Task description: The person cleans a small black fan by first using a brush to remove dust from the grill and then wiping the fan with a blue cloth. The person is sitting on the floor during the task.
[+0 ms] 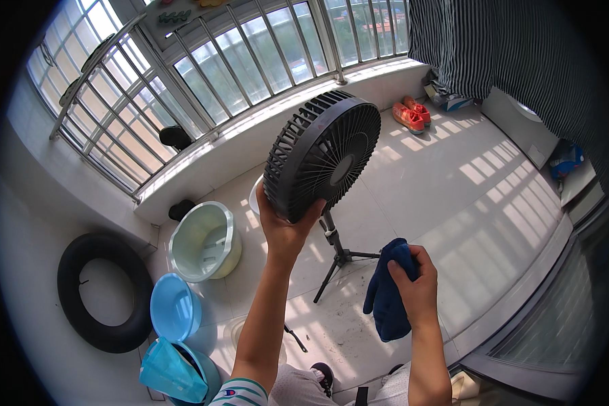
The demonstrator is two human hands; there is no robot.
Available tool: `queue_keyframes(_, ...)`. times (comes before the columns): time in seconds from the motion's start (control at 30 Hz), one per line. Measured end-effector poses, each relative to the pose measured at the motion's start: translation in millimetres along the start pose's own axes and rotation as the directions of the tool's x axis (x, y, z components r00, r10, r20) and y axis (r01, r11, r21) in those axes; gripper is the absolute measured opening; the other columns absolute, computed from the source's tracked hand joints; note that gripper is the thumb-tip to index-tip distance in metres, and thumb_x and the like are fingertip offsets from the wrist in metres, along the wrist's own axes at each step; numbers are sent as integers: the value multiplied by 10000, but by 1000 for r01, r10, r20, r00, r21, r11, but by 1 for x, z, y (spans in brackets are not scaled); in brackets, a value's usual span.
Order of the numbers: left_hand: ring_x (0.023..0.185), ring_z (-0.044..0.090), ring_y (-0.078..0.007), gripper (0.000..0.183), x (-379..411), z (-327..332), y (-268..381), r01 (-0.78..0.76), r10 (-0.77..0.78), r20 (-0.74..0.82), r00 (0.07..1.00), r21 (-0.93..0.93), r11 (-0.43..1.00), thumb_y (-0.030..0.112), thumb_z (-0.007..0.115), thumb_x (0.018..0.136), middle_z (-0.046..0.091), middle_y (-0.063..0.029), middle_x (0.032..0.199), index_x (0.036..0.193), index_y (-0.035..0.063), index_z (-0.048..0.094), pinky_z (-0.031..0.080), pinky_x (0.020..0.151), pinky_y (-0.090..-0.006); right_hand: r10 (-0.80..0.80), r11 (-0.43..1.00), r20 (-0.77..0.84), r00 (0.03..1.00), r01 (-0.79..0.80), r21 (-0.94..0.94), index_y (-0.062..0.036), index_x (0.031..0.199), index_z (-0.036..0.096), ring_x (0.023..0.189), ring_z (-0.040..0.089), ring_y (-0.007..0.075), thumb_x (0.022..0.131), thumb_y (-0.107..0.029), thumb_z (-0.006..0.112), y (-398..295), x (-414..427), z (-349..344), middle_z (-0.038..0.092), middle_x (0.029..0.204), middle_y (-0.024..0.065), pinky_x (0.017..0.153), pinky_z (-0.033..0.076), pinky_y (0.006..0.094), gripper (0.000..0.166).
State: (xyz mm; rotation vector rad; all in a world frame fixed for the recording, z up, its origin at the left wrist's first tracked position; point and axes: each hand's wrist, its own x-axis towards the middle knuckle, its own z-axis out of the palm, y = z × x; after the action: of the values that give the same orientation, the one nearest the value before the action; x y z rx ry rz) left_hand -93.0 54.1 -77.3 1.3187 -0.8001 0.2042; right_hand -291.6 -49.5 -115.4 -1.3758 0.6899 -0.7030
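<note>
A black fan point(325, 157) with a round ribbed grille stands on a thin pole over a tripod base point(341, 258). My left hand point(288, 223) grips the lower left rim of the fan head, thumb on the front grille and fingers behind it. In my right hand point(417, 281) is a folded dark blue cloth point(390, 297), pinched at its top between thumb and fingers and hanging down. The cloth is apart from the fan and overlaps one tripod leg in the view. Dark crumbs of dirt lie on the tiles below the tripod.
Left of me are a pale green basin point(228, 243), a blue basin point(195, 304), a blue bucket point(212, 373) and a black inner tube point(63, 294). Orange shoes point(410, 119) sit near the window wall. A metal railing point(254, 53) runs along the windows; a striped curtain point(451, 45) hangs right.
</note>
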Motion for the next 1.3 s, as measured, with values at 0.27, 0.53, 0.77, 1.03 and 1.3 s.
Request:
queue_keyframes(0.27,1039,519,-193,775,-11,-5,-1,-51,62,-197,978,64,997,33,813,640,461,-107,1147,1261,17,350,440,897,-295,-57,997,-75,996,52,-59,-23,971,553,776,526,78,822,-100,662,13,-5,-12,592,842,13,742,444,219,200)
queue_keyframes(0.53,1031,546,-216,818,-14,-30,-13,-124,205,-321,925,257,959,39,823,643,478,-155,1170,1263,-22,293,497,860,-296,52,998,-153,987,-57,-32,-45,969,542,764,509,64,821,-95,664,13,3,-41,561,825,-15,743,434,212,197)
queue_keyframes(0.77,1055,546,-219,801,5,-27,-27,-46,182,-407,895,320,946,26,788,679,488,-149,1206,1319,-1,308,500,890,-294,177,967,-129,976,-197,-160,-33,975,518,809,490,73,819,-48,651,21,9,-35,534,878,2,771,419,222,206)
queue_keyframes(1.03,1091,536,-206,614,-5,-56,-41,115,44,-478,878,297,948,22,692,760,493,-113,1262,1298,-2,398,450,950,-281,489,872,-3,872,-489,24,-25,991,526,804,505,77,807,-78,687,44,-6,-5,555,874,18,759,425,216,250)
queue_keyframes(1.3,1124,501,-192,558,-19,-69,-36,116,5,-322,947,356,927,59,676,794,504,-88,1258,1288,-4,424,401,975,-282,562,827,51,826,-561,-27,-24,978,549,790,514,81,783,-82,704,51,-33,0,577,863,20,740,441,230,256)
